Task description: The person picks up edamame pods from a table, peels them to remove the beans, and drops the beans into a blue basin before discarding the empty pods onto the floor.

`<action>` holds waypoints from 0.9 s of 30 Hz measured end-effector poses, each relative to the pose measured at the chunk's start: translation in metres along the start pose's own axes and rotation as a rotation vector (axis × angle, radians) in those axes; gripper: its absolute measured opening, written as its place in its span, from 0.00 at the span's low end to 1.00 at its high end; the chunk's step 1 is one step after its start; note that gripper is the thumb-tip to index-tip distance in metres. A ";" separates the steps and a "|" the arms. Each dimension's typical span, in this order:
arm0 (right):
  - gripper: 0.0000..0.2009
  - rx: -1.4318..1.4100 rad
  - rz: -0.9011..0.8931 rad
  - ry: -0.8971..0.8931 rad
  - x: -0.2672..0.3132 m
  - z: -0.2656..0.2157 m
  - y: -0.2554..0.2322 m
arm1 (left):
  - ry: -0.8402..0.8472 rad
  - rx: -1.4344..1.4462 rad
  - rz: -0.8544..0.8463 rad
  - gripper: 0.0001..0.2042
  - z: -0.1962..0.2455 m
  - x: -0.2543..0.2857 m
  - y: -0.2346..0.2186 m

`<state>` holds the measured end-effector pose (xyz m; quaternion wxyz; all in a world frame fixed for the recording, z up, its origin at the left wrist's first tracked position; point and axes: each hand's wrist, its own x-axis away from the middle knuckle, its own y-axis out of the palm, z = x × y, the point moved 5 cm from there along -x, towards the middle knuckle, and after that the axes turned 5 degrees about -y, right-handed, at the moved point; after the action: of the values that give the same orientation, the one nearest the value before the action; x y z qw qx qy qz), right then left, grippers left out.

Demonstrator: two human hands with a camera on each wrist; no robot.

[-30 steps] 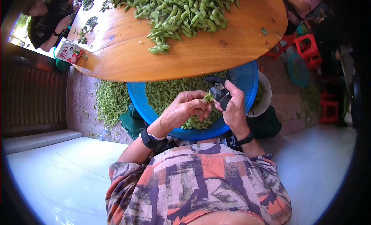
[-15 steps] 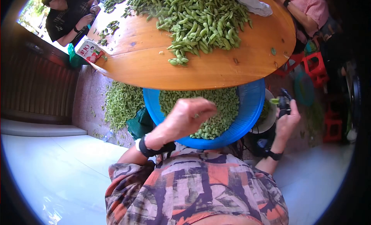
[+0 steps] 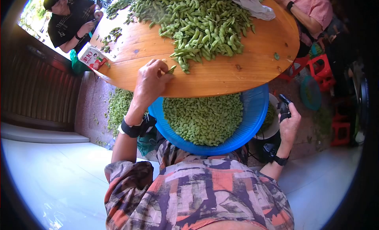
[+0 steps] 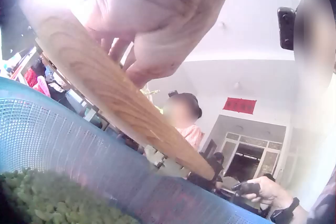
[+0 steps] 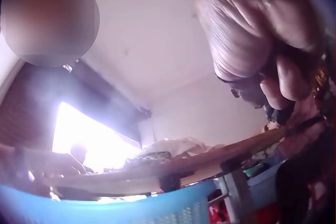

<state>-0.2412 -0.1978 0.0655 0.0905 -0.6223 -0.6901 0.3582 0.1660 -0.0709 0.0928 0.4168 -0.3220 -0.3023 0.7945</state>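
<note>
My left hand (image 3: pixel 151 83) is over the near edge of the wooden table (image 3: pixel 221 82), its thumb and index finger pinching a green pod (image 3: pixel 172 69) beside the pod pile (image 3: pixel 205 28). In the left wrist view the left hand (image 4: pixel 163 19) hangs above the table edge (image 4: pixel 121 92). Shelled beans (image 3: pixel 203 119) fill much of the blue basket (image 3: pixel 258 115) below. My right hand (image 3: pixel 289 121), black covers on its thumb and a finger, is held right of the basket over a pale bowl (image 3: pixel 272 127); its fingers are bent and I cannot tell whether they hold anything.
A carton (image 3: pixel 91 58) stands at the table's left edge, and a white cloth (image 3: pixel 252 6) lies at the back. Two people sit across the table, left and right. Pods or shells (image 3: pixel 118 109) cover the floor left of the basket; red stools (image 3: pixel 321 72) stand at right.
My left hand has moved from above the basket up and left to the table and pinched a pod. The right hand moved right, away from the left; the green piece at its fingers no longer shows.
</note>
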 end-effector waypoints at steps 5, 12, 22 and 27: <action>0.13 -0.243 -0.308 0.042 0.007 -0.039 0.040 | -0.209 0.124 0.070 0.12 -0.006 0.007 -0.014; 0.13 -0.384 -0.476 -0.124 0.019 -0.092 0.075 | -0.196 0.666 -0.055 0.09 0.016 0.027 0.018; 0.13 -0.741 -0.546 -0.016 0.032 -0.101 0.102 | -0.349 1.300 -0.359 0.07 0.063 0.073 0.098; 0.10 -0.815 -0.640 0.145 0.034 -0.098 0.106 | -0.331 1.290 -0.341 0.09 0.066 0.075 0.097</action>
<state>-0.1080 -0.1324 0.0616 -0.0065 -0.3884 -0.9210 -0.0289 0.0367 -0.0662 0.0405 0.5925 0.1683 0.1250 0.7778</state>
